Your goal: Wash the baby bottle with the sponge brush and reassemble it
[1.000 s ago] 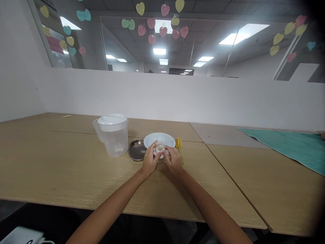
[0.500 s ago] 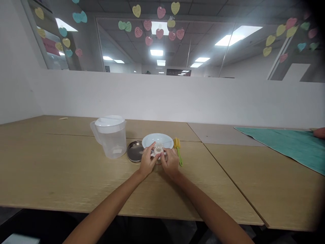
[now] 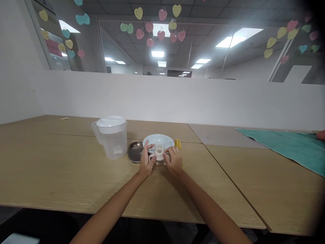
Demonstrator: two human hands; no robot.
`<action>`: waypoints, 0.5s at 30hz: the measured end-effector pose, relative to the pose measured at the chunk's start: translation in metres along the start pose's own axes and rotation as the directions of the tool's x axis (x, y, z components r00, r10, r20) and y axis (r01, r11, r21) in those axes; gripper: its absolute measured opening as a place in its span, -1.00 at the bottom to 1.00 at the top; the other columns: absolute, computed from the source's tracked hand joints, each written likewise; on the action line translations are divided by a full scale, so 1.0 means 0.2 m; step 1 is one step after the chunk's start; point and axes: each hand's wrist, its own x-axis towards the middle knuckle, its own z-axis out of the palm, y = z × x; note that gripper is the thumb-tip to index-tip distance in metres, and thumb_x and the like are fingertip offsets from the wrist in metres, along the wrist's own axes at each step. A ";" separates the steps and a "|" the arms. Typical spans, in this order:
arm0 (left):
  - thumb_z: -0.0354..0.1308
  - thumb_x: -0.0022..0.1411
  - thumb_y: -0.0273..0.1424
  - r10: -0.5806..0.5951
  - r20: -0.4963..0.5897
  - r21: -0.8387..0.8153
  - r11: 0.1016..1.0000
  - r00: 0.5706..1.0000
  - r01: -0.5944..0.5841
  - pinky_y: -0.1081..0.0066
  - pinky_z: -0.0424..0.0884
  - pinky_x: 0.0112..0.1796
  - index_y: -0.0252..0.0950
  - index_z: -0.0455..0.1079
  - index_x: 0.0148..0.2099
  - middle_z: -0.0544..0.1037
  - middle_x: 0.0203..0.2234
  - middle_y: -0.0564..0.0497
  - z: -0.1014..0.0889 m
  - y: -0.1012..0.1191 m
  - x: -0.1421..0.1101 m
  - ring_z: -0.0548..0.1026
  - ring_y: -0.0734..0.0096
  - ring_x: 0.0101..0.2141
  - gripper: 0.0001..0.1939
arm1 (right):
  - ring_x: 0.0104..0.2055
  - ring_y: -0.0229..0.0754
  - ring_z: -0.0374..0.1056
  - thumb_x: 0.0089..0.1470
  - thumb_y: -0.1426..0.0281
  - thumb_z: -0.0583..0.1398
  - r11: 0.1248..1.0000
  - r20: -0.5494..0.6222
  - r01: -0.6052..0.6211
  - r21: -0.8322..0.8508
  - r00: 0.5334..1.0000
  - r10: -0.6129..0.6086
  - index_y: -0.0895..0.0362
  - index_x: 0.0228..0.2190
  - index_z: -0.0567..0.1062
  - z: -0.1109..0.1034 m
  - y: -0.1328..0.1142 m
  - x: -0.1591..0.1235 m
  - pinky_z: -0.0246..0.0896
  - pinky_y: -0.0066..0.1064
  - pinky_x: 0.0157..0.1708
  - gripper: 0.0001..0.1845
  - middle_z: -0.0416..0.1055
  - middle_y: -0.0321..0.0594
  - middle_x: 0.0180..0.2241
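Observation:
In front of me a small clear baby bottle (image 3: pixel 159 156) stands upright, with a white collar, side handles and a clear domed cap. My left hand (image 3: pixel 146 162) is beside its left handle, thumb close to the handle and fingers apart. On the other side, my right hand (image 3: pixel 174 160) has its fingers curled at the collar and hides most of the right handle. Behind the bottle lies a white oval dish (image 3: pixel 154 138). A round metal tin (image 3: pixel 134 152) sits to the left, partly behind my left hand. The yellow head of a brush (image 3: pixel 179 143) shows past my right hand.
A clear plastic pitcher (image 3: pixel 113 140) with a white lid stands left of the tin. Toward the right, a green cloth (image 3: pixel 286 144) covers part of the table (image 3: pixel 96 183). Another person's hand (image 3: pixel 321 135) shows at the right edge. A white wall rises behind the table.
My hands have moved apart around the bottle, uncovering its collar and left handle. My left fingers have loosened, and my right hand now covers more of the brush.

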 end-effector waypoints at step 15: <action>0.21 -0.05 -0.08 0.006 0.216 0.273 0.960 0.976 -0.066 0.15 0.19 -0.02 -0.29 0.22 0.06 0.40 -0.09 -0.13 -0.01 -0.05 0.02 0.31 0.13 -0.06 -0.34 | -0.18 -0.12 0.32 -0.11 0.16 0.24 0.630 0.277 -0.368 0.684 0.930 0.242 0.15 -0.15 0.41 0.06 -0.03 0.06 0.20 -0.32 -0.16 -0.51 0.43 -0.18 -0.21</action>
